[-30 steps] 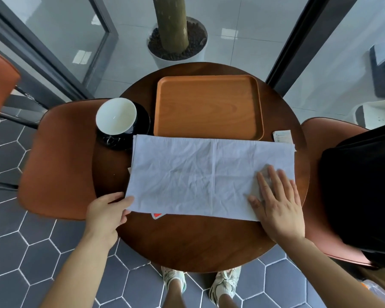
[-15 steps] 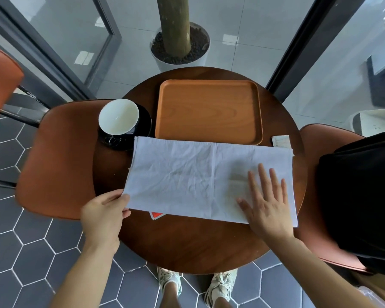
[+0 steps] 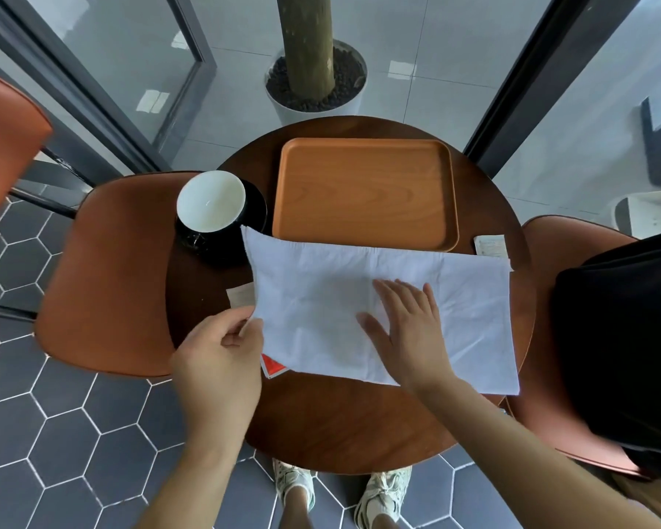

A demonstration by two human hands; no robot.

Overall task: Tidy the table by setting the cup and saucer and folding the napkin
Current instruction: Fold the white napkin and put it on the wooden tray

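Pinching the left edge of the napkin [image 3: 313,284], the left hand [image 3: 218,360] looks set to fold it rightward; the right hand [image 3: 405,337] lies flat, fingers spread, at mid-cloth, likely anchoring the crease. The napkin lies across the table [image 3: 340,425], its far edge at the near rim of the tray [image 3: 367,192]; the cup [image 3: 210,202] sits on its saucer [image 3: 254,211], far left.

Cup [image 3: 210,202] on saucer [image 3: 255,217] left of tray [image 3: 367,192]; napkin [image 3: 466,299] before both, perhaps overlapping tray.

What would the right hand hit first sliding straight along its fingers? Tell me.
Probably the near rim of the orange wooden tray, once the right hand crosses the white cloth napkin beneath it.
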